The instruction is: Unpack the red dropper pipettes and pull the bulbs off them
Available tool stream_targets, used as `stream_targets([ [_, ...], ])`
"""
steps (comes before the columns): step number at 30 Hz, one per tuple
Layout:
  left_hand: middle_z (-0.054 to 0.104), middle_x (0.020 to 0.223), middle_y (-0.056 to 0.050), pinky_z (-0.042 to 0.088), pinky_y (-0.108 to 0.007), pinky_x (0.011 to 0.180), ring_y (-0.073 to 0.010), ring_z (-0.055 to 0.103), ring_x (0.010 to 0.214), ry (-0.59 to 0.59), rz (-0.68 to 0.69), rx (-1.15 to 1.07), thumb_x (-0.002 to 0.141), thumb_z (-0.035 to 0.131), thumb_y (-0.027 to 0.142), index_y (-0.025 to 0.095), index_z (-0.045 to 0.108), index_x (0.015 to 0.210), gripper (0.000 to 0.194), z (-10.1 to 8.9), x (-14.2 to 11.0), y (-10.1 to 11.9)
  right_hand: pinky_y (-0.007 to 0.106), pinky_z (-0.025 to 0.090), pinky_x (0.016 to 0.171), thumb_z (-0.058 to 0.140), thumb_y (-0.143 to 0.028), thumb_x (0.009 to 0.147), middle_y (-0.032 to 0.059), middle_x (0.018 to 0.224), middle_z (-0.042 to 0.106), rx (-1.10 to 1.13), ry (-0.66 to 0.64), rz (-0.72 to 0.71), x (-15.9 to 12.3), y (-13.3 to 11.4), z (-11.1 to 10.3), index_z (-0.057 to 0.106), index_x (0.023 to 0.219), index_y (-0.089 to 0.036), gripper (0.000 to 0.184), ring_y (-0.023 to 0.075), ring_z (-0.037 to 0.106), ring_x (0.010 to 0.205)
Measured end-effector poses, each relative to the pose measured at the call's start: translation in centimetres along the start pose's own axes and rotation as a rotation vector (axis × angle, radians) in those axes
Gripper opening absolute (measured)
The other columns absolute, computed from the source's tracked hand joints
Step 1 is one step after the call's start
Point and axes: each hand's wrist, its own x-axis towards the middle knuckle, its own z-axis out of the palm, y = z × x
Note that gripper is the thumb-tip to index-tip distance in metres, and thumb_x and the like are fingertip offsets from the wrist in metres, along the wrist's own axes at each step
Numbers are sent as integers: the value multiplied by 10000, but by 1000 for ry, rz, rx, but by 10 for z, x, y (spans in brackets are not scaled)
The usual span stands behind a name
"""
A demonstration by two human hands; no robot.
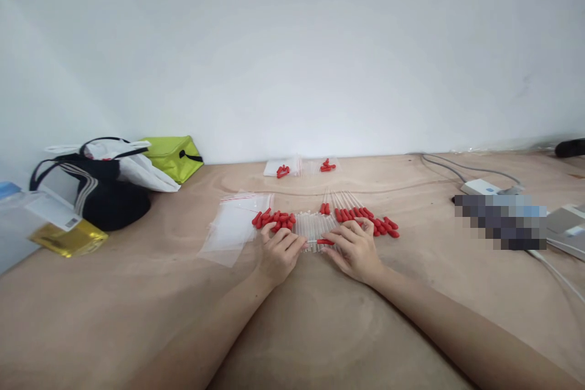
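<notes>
My left hand (281, 251) pinches the end of a clear glass dropper tube. Opposite it, my right hand (355, 250) closes on a red rubber bulb (325, 242), which lies in line with that tube. Behind my fingers is a row of bare clear tubes (315, 225) laid side by side. Loose red bulbs (283, 217) are heaped just beyond my left hand. Past my right hand, several droppers with red bulbs (351, 213) lie fanned out, thin tubes pointing away. How far the bulb sits over the tube is hard to make out.
Clear zip bags (237, 225) lie flat on the left. Two bags with red bulbs (283, 171) rest near the wall. Further left are a black cap (114, 201), a lime-green bag (171, 155) and a bottle of yellow liquid (68, 237). Cables and a white adapter (479, 187) are on the right.
</notes>
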Motion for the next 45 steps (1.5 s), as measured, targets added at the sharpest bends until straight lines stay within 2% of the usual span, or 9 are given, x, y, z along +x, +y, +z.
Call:
stream_targets([
  [12, 625, 577, 46, 273, -347, 743, -109, 528, 608, -51, 33, -55, 821, 482, 191, 230, 610, 716, 170, -6, -9, -3, 414, 211, 881, 485, -260, 804, -35, 590, 560, -14, -37, -144, -7, 1, -7, 645, 740, -250, 173, 117, 473, 686],
  [14, 637, 603, 37, 291, -341, 737, -110, 549, 617, -48, -14, -45, 817, 461, 163, 232, 611, 693, 207, -10, -15, -14, 412, 226, 875, 472, -232, 801, -28, 600, 568, -35, -30, -110, -11, 13, -13, 646, 713, -244, 196, 119, 485, 688],
  [18, 652, 666, 5, 360, -306, 671, -106, 563, 572, -14, -164, -8, 842, 441, 203, 220, 622, 766, 197, -16, -29, -36, 363, 319, 777, 511, -264, 801, 8, 718, 616, -46, 84, 139, -21, 45, -19, 657, 777, -240, 150, 141, 523, 722],
  [23, 611, 832, -63, 456, -269, 711, -149, 580, 777, -4, -133, -90, 862, 362, 145, 192, 545, 1100, 304, -6, -28, -29, 289, 437, 665, 448, -250, 831, 58, 842, 572, 196, 205, 236, -21, 59, -9, 600, 999, -222, 229, 147, 557, 770],
  [27, 538, 921, -84, 483, -246, 722, -146, 566, 824, -9, -144, -94, 854, 347, 114, 172, 437, 1227, 388, 2, -20, -21, 283, 433, 634, 429, -263, 831, 71, 863, 576, 143, 225, 301, -16, 57, -8, 583, 996, -193, 236, 151, 563, 751],
  [32, 551, 864, -56, 485, -247, 762, -134, 571, 798, 86, -116, -109, 835, 408, 91, 173, 494, 1134, 322, 6, -16, -20, 335, 313, 696, 534, -333, 770, 10, 680, 635, -105, 98, 286, -13, 50, -12, 608, 724, -207, 153, 155, 521, 657],
  [35, 579, 822, -37, 493, -239, 740, -124, 574, 770, 134, -64, -143, 825, 428, 78, 173, 512, 1033, 243, 8, -13, -18, 345, 257, 729, 545, -333, 759, 0, 644, 646, -156, 63, 239, -12, 46, -12, 624, 688, -215, 160, 153, 499, 656],
  [40, 600, 757, -33, 504, -234, 679, -117, 567, 701, 79, 42, -176, 812, 416, 49, 156, 524, 877, 165, 10, -9, -14, 346, 209, 751, 528, -338, 769, -2, 645, 651, -206, 34, 214, -10, 45, -11, 635, 655, -222, 194, 154, 485, 686],
  [45, 613, 773, -43, 514, -239, 672, -121, 579, 702, 46, 51, -262, 817, 455, 97, 151, 553, 810, 112, 14, -8, -12, 342, 192, 751, 513, -355, 787, 10, 672, 650, -196, 36, 195, -10, 46, -11, 655, 641, -230, 239, 151, 478, 705],
])
